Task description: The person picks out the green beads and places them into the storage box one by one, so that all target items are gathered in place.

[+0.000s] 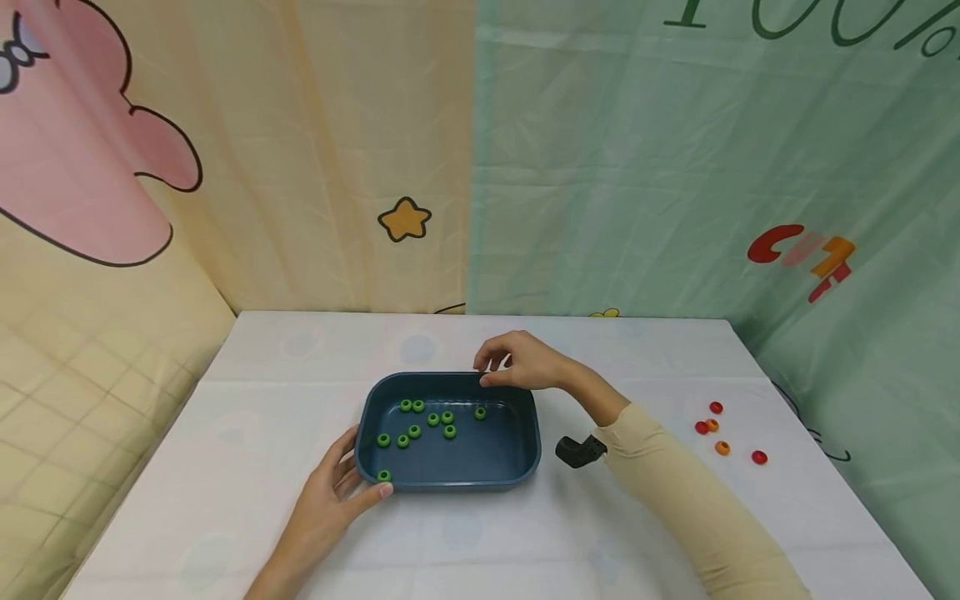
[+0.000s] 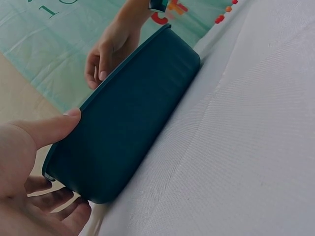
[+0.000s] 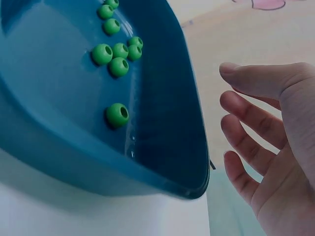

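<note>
A dark blue rectangular tray [image 1: 480, 486] stands on the white-covered table, with several green beads [image 3: 101, 55] scattered over its floor. My left hand [image 1: 324, 502] grips the tray's near left corner, thumb on the rim and fingers round the outside of the wall. Over by the far right part of the rim is my right hand [image 1: 528, 361], its fingers loosely bent. In the right wrist view that hand holds nothing, and a gap shows between its fingertips and the tray wall. One green bead [image 1: 384, 476] lies in the corner beside the left thumb.
Red beads [image 1: 759, 457] and orange beads [image 1: 722, 448] lie loose on the right side of the white cloth [image 1: 600, 533]. A black device [image 1: 581, 452] is on the right wrist. Printed curtains [image 1: 322, 150] hang behind the table, and a dark cord [image 1: 806, 425] shows at the right edge.
</note>
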Action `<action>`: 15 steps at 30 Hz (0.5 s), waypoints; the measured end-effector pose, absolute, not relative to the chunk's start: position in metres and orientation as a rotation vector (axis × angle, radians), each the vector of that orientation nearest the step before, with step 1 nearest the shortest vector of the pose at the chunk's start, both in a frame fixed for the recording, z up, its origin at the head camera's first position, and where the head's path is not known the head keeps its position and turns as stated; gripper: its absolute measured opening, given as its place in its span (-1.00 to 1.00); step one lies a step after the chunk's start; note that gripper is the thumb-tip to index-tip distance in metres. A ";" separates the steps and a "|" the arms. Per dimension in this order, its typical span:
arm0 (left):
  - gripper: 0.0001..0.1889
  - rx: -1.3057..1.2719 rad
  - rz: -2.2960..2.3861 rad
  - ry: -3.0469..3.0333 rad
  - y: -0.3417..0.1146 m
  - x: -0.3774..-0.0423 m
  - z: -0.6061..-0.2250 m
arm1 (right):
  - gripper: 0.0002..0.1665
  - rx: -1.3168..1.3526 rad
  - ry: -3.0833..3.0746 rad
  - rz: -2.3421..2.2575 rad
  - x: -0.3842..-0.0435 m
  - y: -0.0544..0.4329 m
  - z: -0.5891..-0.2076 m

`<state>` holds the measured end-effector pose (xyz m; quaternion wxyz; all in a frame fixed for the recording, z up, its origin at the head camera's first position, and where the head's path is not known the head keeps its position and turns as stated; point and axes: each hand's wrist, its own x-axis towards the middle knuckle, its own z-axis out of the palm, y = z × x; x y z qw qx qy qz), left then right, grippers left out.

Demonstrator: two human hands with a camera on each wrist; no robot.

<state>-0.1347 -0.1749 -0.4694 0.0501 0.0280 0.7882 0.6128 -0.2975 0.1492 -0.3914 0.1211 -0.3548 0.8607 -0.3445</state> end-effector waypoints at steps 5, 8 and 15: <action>0.04 0.055 1.781 2.432 -0.179 -0.134 -0.468 | -0.77 -1.016 2.524 -0.998 -0.296 0.156 -0.394; 0.06 0.028 1.724 2.458 -0.180 -0.133 -0.467 | -0.77 -0.991 2.533 -1.004 -0.295 0.163 -0.394; 0.13 0.017 1.650 2.484 -0.180 -0.132 -0.461 | -0.81 -0.890 2.574 -1.048 -0.293 0.191 -0.391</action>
